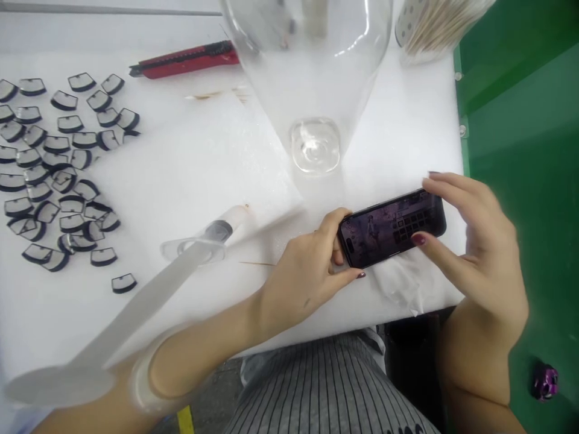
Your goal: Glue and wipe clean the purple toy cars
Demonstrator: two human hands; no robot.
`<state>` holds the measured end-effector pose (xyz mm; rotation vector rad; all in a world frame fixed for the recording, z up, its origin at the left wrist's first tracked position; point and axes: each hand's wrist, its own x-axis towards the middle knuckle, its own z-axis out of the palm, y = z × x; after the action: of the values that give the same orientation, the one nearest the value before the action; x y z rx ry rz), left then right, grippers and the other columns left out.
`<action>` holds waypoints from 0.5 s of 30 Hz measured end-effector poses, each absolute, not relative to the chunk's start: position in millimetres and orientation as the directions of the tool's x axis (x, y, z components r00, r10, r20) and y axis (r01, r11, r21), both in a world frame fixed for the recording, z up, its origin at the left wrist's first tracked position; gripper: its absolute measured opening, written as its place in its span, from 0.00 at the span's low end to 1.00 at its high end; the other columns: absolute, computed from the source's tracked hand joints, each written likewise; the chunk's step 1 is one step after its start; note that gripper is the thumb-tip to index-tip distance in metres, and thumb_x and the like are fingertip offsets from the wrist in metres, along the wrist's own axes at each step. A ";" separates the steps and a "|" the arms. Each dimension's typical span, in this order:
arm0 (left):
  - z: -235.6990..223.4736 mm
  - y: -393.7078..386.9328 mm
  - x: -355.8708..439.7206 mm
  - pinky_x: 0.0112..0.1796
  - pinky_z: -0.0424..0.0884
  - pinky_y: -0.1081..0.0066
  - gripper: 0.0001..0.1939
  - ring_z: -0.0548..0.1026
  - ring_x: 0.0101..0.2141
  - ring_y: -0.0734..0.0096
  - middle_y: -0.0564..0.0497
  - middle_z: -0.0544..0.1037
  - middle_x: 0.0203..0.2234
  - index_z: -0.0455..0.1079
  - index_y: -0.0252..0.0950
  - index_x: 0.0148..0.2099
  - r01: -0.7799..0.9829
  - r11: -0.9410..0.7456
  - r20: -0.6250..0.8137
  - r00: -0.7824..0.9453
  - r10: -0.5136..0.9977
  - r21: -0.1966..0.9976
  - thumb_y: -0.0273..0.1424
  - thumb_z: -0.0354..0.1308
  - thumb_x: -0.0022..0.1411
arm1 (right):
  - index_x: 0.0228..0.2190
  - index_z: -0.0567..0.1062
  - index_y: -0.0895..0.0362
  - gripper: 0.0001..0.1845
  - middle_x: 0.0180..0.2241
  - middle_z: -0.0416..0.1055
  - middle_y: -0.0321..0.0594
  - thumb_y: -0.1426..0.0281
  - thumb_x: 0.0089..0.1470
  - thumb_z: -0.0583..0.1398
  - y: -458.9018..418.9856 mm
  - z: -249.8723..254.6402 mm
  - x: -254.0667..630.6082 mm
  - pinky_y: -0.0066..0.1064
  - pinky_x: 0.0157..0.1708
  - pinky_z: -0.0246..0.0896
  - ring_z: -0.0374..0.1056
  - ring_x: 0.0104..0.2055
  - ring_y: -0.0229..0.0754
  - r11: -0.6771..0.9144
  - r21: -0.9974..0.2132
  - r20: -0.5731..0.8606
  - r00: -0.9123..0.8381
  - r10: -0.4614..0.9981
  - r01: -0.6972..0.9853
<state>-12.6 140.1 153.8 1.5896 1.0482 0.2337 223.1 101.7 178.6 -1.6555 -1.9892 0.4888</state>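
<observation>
A dark smartphone point(384, 228) lies sideways between my hands, its lit screen facing up with a figure and a grid of small squares. My left hand point(301, 271) grips its left end with the thumb and fingers at the edges. At its right end, my right hand point(482, 241) holds it between a fingertip at the upper edge and the thumb over the lower edge. A large plastic syringe point(149, 301) with a pale plunger lies left of my left hand, partly over the forearm in view. Beneath the phone is crumpled clear plastic point(402, 283).
Many small dark-edged curved pieces point(72, 223) cover the left of the white foam surface point(181, 175). A red utility knife point(190, 60) lies at the back. A clear tapered vessel point(316, 78) stands behind the phone, with a bundle of thin sticks point(443, 27) at upper right.
</observation>
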 end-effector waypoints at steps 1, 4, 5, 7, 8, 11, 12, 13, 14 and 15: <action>153.7 140.1 -12.6 0.30 0.71 0.72 0.35 0.76 0.28 0.71 0.58 0.72 0.26 0.57 0.36 0.63 0.489 0.057 -0.375 0.584 0.720 0.870 0.36 0.66 0.57 | 0.55 0.72 0.49 0.23 0.57 0.65 0.45 0.67 0.58 0.63 94.8 175.4 220.0 0.50 0.57 0.61 0.61 0.60 0.56 0.191 -0.508 0.222 -0.087 0.971 0.840; 153.6 139.5 -12.6 0.29 0.70 0.73 0.35 0.76 0.28 0.72 0.58 0.72 0.26 0.56 0.36 0.63 0.483 0.055 -0.369 0.586 0.721 0.874 0.36 0.66 0.58 | 0.48 0.77 0.49 0.15 0.59 0.62 0.48 0.66 0.58 0.63 76.2 162.8 207.1 0.56 0.52 0.58 0.59 0.59 0.63 0.219 -0.311 0.304 -0.122 0.945 0.925; 153.8 139.1 -12.7 0.29 0.70 0.73 0.35 0.76 0.27 0.72 0.58 0.72 0.27 0.56 0.36 0.63 0.486 0.058 -0.373 0.582 0.723 0.872 0.35 0.65 0.58 | 0.47 0.78 0.48 0.14 0.60 0.60 0.47 0.65 0.58 0.62 72.0 158.6 202.5 0.57 0.52 0.57 0.59 0.59 0.63 0.240 -0.273 0.301 -0.154 0.941 0.932; 154.4 138.6 -12.8 0.29 0.70 0.74 0.35 0.76 0.27 0.73 0.58 0.72 0.27 0.56 0.36 0.63 0.495 0.067 -0.384 0.573 0.724 0.866 0.35 0.65 0.58 | 0.48 0.78 0.45 0.14 0.60 0.59 0.46 0.65 0.60 0.60 67.3 151.8 194.9 0.57 0.51 0.55 0.59 0.57 0.62 0.256 -0.240 0.309 -0.176 0.934 0.936; 154.8 138.4 -12.9 0.28 0.70 0.74 0.35 0.76 0.27 0.73 0.58 0.72 0.27 0.56 0.36 0.63 0.499 0.071 -0.389 0.570 0.724 0.863 0.35 0.65 0.58 | 0.48 0.78 0.44 0.14 0.60 0.60 0.45 0.65 0.61 0.60 66.5 149.5 192.3 0.56 0.51 0.55 0.60 0.56 0.60 0.260 -0.233 0.321 -0.178 0.930 0.937; 155.1 138.4 -12.9 0.28 0.69 0.74 0.35 0.76 0.27 0.73 0.58 0.72 0.27 0.56 0.36 0.63 0.503 0.074 -0.394 0.567 0.723 0.861 0.34 0.65 0.57 | 0.48 0.78 0.43 0.15 0.59 0.60 0.44 0.68 0.60 0.59 67.3 146.4 190.3 0.53 0.50 0.55 0.61 0.55 0.58 0.258 -0.238 0.338 -0.169 0.926 0.937; 154.9 138.5 -12.9 0.27 0.69 0.74 0.36 0.76 0.27 0.72 0.58 0.72 0.27 0.56 0.36 0.64 0.502 0.074 -0.392 0.568 0.724 0.862 0.35 0.65 0.57 | 0.48 0.78 0.43 0.16 0.59 0.60 0.44 0.68 0.60 0.59 67.4 146.1 191.3 0.53 0.50 0.55 0.61 0.55 0.58 0.261 -0.244 0.343 -0.169 0.924 0.934; 154.6 138.5 -13.0 0.27 0.69 0.74 0.36 0.76 0.27 0.72 0.58 0.72 0.27 0.56 0.36 0.64 0.501 0.072 -0.390 0.567 0.725 0.863 0.35 0.65 0.57 | 0.48 0.78 0.44 0.16 0.59 0.61 0.44 0.68 0.61 0.58 66.9 146.0 192.8 0.53 0.49 0.55 0.61 0.55 0.59 0.271 -0.256 0.355 -0.170 0.919 0.928; 154.1 138.6 -13.0 0.27 0.69 0.74 0.36 0.76 0.27 0.72 0.58 0.72 0.27 0.56 0.36 0.64 0.499 0.071 -0.388 0.567 0.726 0.864 0.35 0.65 0.57 | 0.48 0.78 0.44 0.16 0.58 0.61 0.45 0.68 0.61 0.58 65.7 145.8 194.8 0.52 0.49 0.56 0.62 0.55 0.58 0.279 -0.274 0.376 -0.164 0.912 0.920; 153.6 138.7 -13.1 0.27 0.69 0.74 0.36 0.76 0.27 0.72 0.58 0.72 0.27 0.56 0.36 0.64 0.497 0.069 -0.384 0.567 0.729 0.865 0.35 0.65 0.57 | 0.49 0.78 0.45 0.16 0.57 0.63 0.46 0.67 0.61 0.57 63.7 145.4 197.0 0.52 0.49 0.57 0.63 0.54 0.58 0.274 -0.295 0.404 -0.140 0.904 0.915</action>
<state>-13.1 138.7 153.6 1.5813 1.0646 0.2371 197.0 63.7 145.4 -1.6332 -2.0458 -0.0297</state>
